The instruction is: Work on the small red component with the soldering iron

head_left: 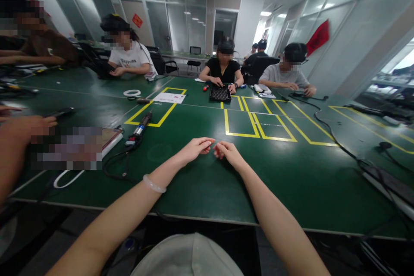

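Pale clothing [190, 256] lay nearest; over the table [207, 194], the left hand [198, 148] was nearly pinched, the right hand [229, 152] loosely curled, holdings indiscernible, so steadiness seemed advisable.

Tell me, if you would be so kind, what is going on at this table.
In the foreground, the person's left hand and right hand are close together over the green table; whether either holds something small is too unclear to tell. A cylindrical tool lies off to the left. Across the table, a co-worker in black has both hands at a black tray.
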Motion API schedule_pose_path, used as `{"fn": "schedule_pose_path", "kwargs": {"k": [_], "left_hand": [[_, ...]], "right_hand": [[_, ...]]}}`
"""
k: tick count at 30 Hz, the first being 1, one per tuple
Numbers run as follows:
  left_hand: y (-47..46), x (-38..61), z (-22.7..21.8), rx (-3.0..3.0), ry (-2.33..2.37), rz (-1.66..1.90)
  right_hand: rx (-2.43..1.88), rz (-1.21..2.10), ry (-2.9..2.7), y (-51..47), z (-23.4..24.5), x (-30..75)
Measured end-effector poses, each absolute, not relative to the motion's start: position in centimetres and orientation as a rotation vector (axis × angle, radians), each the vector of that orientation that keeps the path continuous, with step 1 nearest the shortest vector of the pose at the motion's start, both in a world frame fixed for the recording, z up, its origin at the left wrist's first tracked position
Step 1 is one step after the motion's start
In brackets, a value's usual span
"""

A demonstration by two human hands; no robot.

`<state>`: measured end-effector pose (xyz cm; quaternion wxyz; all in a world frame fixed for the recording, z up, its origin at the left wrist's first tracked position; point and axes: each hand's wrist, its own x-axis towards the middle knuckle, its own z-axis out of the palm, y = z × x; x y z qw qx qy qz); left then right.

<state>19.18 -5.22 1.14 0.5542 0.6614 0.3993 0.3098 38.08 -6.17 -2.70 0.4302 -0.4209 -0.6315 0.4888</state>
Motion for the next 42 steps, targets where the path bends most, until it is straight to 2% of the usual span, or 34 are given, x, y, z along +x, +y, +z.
{"fn": "schedule_pose_path", "kwargs": {"k": [5,11,19,27,42], "left_hand": [[-5.0,19.2,-1.4,1.962,0.891,0.706],[-6.1,18.6,-0.7,2.416,1.01,0.773],[-6.1,18.7,-0.6,2.267,0.991,0.862],[-6.1,18.7,-0.7,2.124,1.071,0.833],[-6.5,18.5,-0.3,2.117,1.056,0.836]], "right_hand": [[-1.021,1.328,-1.555,-6.1,-3.2,37.8],[-1.03,1.357,-1.544,-6.4,-3.4,37.7],[-0.949,1.245,-1.538,-6.1,-3.6,37.9],[-1.01,0.893,-1.744,-6.1,-3.2,38.1],[-1.046,0.771,-1.795,-6.7,-2.5,38.4]]}}
